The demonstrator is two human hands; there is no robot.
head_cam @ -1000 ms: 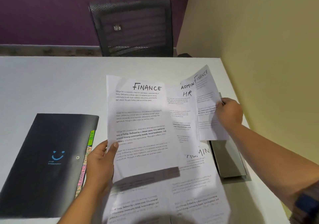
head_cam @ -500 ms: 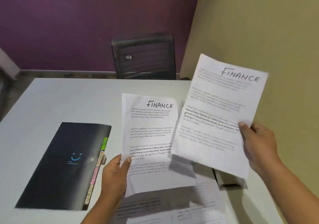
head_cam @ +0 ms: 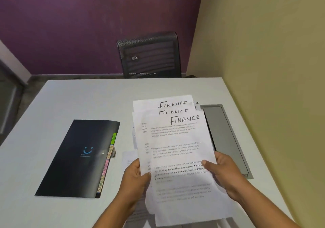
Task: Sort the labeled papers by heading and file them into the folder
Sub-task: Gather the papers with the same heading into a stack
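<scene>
Jointly held — three FINANCE papers (head_cam: 177, 148).

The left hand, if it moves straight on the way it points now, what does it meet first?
The left hand already grips the Finance sheets. Straight on, it probably meets the loose papers lying on the table first, though height is unclear. The folder lies off its line.

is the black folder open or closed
Closed: the black folder lies flat on the table, front cover down over its coloured tabs.
</scene>
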